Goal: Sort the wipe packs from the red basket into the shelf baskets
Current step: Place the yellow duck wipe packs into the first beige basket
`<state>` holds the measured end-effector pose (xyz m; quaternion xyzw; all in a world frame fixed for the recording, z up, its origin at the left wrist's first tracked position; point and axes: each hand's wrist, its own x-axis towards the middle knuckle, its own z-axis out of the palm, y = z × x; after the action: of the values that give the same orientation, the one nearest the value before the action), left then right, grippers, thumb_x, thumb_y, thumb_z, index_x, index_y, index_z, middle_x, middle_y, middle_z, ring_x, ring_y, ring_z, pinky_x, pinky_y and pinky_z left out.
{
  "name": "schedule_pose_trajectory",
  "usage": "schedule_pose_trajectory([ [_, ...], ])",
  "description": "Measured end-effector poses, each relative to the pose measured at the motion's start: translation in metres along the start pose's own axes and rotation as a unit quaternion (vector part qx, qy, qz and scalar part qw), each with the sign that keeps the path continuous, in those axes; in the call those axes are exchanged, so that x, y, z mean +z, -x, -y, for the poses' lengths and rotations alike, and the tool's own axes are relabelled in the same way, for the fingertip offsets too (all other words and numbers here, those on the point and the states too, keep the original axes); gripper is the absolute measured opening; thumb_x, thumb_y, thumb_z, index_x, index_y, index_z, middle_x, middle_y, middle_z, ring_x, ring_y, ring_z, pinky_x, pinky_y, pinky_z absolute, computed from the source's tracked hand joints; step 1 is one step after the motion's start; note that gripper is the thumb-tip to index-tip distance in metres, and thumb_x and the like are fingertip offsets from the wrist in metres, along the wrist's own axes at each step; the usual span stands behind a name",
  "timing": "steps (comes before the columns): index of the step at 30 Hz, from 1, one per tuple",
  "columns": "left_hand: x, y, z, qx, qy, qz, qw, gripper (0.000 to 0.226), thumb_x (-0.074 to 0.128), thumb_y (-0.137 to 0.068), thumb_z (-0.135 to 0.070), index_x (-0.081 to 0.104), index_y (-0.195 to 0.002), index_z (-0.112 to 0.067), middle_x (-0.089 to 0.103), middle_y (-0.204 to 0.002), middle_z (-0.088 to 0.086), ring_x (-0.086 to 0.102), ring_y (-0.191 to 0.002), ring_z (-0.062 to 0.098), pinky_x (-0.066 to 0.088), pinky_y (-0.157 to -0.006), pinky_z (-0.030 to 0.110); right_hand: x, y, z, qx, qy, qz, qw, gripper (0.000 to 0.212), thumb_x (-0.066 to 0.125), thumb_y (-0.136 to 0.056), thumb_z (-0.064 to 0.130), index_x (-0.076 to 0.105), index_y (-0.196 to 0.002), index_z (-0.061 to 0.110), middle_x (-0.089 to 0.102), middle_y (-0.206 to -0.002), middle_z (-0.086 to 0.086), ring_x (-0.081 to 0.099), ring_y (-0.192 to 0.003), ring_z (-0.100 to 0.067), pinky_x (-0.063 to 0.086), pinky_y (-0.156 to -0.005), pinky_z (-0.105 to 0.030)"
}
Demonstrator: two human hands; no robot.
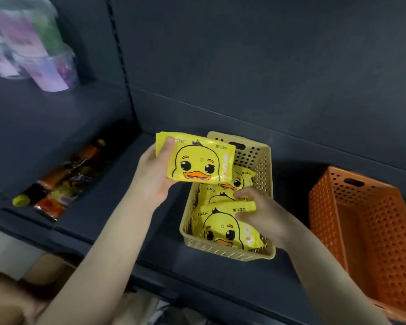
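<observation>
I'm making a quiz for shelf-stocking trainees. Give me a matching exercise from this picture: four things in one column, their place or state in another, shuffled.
Things:
1. left hand
2. right hand
3. orange basket
4. snack packets

Places or states:
A. holds no packs
B. holds a duck wipe pack above the shelf
C. lie left of the yellow basket
D. reaches into the yellow basket

Pairs: 1-B, 2-D, 3-A, 4-C

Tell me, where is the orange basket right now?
The orange basket stands on the dark shelf at the right of the head view, beside the beige basket, apart from it.
</observation>
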<state>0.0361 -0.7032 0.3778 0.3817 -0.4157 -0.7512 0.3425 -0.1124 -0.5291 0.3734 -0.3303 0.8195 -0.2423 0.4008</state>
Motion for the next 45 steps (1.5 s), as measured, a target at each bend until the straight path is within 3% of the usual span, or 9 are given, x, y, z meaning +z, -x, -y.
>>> schedule_pose_trajectory([
  [6,0.012,-0.023,0.011,-0.057,-0.02,0.068,0.996,0.033,0.054,-0.095,-0.035,0.059,-0.121,-0.015,0.072,-0.109,0.009,0.07,-0.099,0.027,0.057,-0.082,0.048,-0.01,-0.027,0.019,0.043,0.231,0.087,0.968,0.061,0.072,-0.083,0.037,0.053,-0.136,0.014,0.055,-0.134,-0.003,0.055,-0.117,-0.024,0.044,-0.095,-0.033],
  [9,0.013,-0.031,0.016,-0.072,-0.012,0.077,0.994,0.033,0.055,-0.095,-0.035,0.06,-0.121,-0.015,0.072,-0.108,0.009,0.07,-0.098,0.028,0.057,-0.082,0.048,-0.004,-0.045,0.022,0.026,0.329,0.14,0.933,0.063,0.063,-0.089,0.046,0.045,-0.143,0.019,0.046,-0.146,-0.003,0.045,-0.131,-0.025,0.041,-0.103,-0.037],
  [16,0.009,-0.04,0.019,-0.096,0.02,0.092,0.991,0.023,0.052,-0.097,-0.034,0.061,-0.112,-0.019,0.074,-0.105,0.007,0.071,-0.098,0.026,0.055,-0.086,0.051,-0.01,-0.062,0.016,0.024,0.28,0.227,0.932,0.056,0.06,-0.092,0.038,0.043,-0.143,0.022,0.044,-0.149,0.0,0.04,-0.137,-0.021,0.031,-0.114,-0.045],
  [21,0.011,-0.04,0.019,-0.091,0.015,0.101,0.991,0.02,0.051,-0.097,-0.032,0.062,-0.109,-0.02,0.074,-0.103,0.006,0.071,-0.096,0.024,0.057,-0.081,0.047,0.0,-0.071,0.015,0.052,0.34,0.271,0.899,0.057,0.055,-0.096,0.033,0.036,-0.147,0.019,0.037,-0.153,-0.003,0.034,-0.14,-0.026,0.03,-0.114,-0.048],
  [27,0.012,-0.039,0.021,-0.079,0.011,0.104,0.991,0.017,0.051,-0.098,-0.03,0.062,-0.107,-0.021,0.075,-0.102,0.004,0.071,-0.096,0.022,0.058,-0.079,0.043,0.007,-0.074,-0.002,0.028,0.219,0.165,0.961,0.054,0.071,-0.086,0.017,0.053,-0.136,0.022,0.053,-0.141,-0.005,0.05,-0.129,-0.022,0.039,-0.109,-0.041],
  [34,0.012,-0.037,0.021,-0.07,0.008,0.103,0.992,0.018,0.05,-0.098,-0.03,0.061,-0.108,-0.021,0.074,-0.104,0.005,0.071,-0.097,0.023,0.057,-0.081,0.044,0.006,-0.068,-0.002,-0.01,0.217,0.154,0.964,0.039,0.063,-0.092,0.03,0.062,-0.128,0.017,0.06,-0.134,-0.002,0.056,-0.12,-0.017,0.042,-0.103,-0.03],
  [38,0.009,-0.038,0.023,-0.106,0.072,0.079,0.989,0.026,0.049,-0.099,-0.03,0.057,-0.118,-0.015,0.071,-0.112,0.01,0.07,-0.1,0.028,0.057,-0.082,0.049,0.009,-0.069,-0.007,-0.101,0.191,-0.067,0.974,0.023,0.063,-0.092,0.024,0.07,-0.113,0.018,0.069,-0.107,-0.002,0.064,-0.087,-0.013,0.051,-0.084,-0.025],
  [42,0.006,-0.037,0.024,-0.126,0.103,0.071,0.984,0.034,0.048,-0.098,-0.033,0.052,-0.127,-0.016,0.07,-0.116,0.012,0.069,-0.103,0.03,0.056,-0.085,0.051,0.012,-0.078,-0.016,-0.11,0.235,-0.103,0.96,0.044,0.068,-0.088,0.027,0.059,-0.131,0.024,0.054,-0.137,-0.004,0.054,-0.121,-0.022,0.039,-0.105,-0.031],
  [45,0.006,-0.036,0.024,-0.13,0.116,0.064,0.983,0.03,0.047,-0.099,-0.033,0.054,-0.123,-0.016,0.071,-0.113,0.012,0.07,-0.1,0.03,0.057,-0.084,0.051,0.011,-0.079,-0.016,-0.101,0.226,-0.045,0.968,0.044,0.066,-0.09,0.027,0.058,-0.133,0.026,0.052,-0.136,-0.001,0.049,-0.124,-0.019,0.034,-0.101,-0.026],
])
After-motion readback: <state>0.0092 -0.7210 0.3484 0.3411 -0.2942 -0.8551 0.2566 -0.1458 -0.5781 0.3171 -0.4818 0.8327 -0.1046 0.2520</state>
